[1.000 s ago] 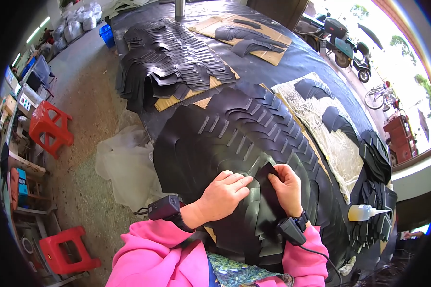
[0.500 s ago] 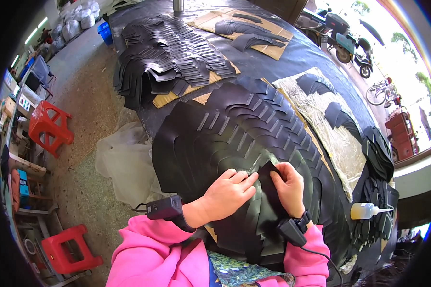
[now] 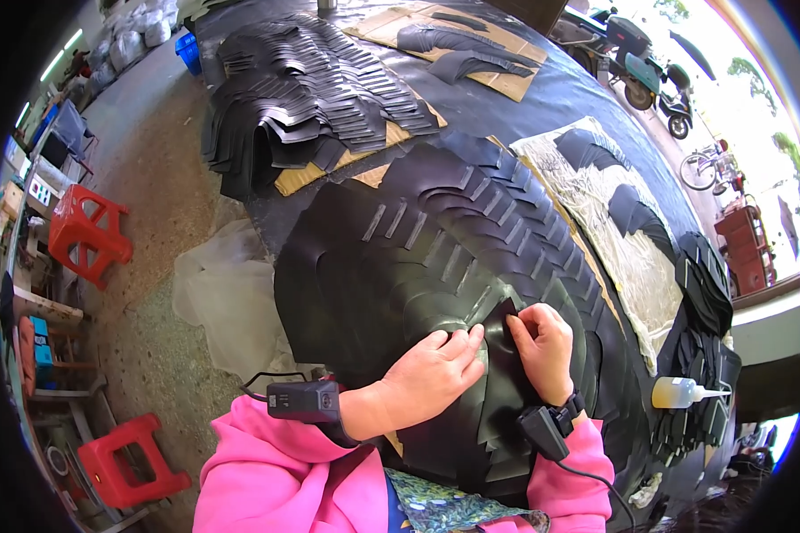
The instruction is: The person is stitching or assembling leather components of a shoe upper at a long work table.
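Note:
Before me lies a pile of overlapping black leather-like panels (image 3: 356, 293), with pale strips along several edges. My right hand (image 3: 547, 351) pinches the upper corner of one dark panel (image 3: 503, 355) between thumb and fingers. Just left of it, my left hand (image 3: 436, 377) has its fingers bent and pressed together on the neighbouring panel edge, by a pale strip. The left fingertips are partly hidden, but they seem to grip that edge. Both wrists wear black devices with straps.
A glue bottle (image 3: 676, 392) with a thin nozzle lies at the right. Further stacks of black panels (image 3: 302, 89) rest on cardboard (image 3: 364, 158) at the far left. Cream sheeting (image 3: 596, 222) carries more pieces. Red stools (image 3: 89, 235) stand on the floor at left.
My left fingers have shifted slightly right and down along the panel edge. My right hand still pinches its panel, a little lower and further right. The view has tilted slightly.

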`<state>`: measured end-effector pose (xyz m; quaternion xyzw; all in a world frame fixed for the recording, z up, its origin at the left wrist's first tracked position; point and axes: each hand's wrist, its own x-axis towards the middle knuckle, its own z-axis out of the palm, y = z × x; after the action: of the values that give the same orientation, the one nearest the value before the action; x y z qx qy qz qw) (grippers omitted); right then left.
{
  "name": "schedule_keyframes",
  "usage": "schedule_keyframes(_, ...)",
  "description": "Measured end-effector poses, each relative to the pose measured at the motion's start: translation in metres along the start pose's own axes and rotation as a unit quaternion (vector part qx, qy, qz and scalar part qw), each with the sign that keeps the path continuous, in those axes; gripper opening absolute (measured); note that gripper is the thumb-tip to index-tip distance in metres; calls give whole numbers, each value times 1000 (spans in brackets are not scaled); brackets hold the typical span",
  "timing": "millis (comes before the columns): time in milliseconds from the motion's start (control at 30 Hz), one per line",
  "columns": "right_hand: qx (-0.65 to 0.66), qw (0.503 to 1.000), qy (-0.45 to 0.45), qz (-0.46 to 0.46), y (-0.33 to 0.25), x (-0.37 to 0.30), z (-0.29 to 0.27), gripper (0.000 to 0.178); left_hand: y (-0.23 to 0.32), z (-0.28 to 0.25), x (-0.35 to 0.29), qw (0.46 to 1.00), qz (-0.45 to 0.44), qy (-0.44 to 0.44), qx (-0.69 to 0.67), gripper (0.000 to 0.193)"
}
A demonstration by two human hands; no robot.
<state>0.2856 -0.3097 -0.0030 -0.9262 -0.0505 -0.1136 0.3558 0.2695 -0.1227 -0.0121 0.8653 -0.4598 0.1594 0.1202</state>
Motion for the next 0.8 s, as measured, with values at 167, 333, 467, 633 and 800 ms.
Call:
schedule_keyframes(167,-12,1000,-6,-1,4,1,1,16,0,-1,2,1000,12,-6,12,14)
schedule_keyframes(333,-30,999,-23,6,5,1,0,17,0,-2,6,1000,7,-12,6,17)
schedule_keyframes(467,-50,998,-46,10,3,5,-3,18,-4,4,14,998,-17,23,-56,27)
schedule_keyframes(633,-34,996,-83,30,13,9,-4,20,-4,16,25,999,-21,-16,-23,39)
schedule_keyframes(800,-21,990,-126,52,9,22,-4,22,-6,22,15,999,-36,15,-4,37)
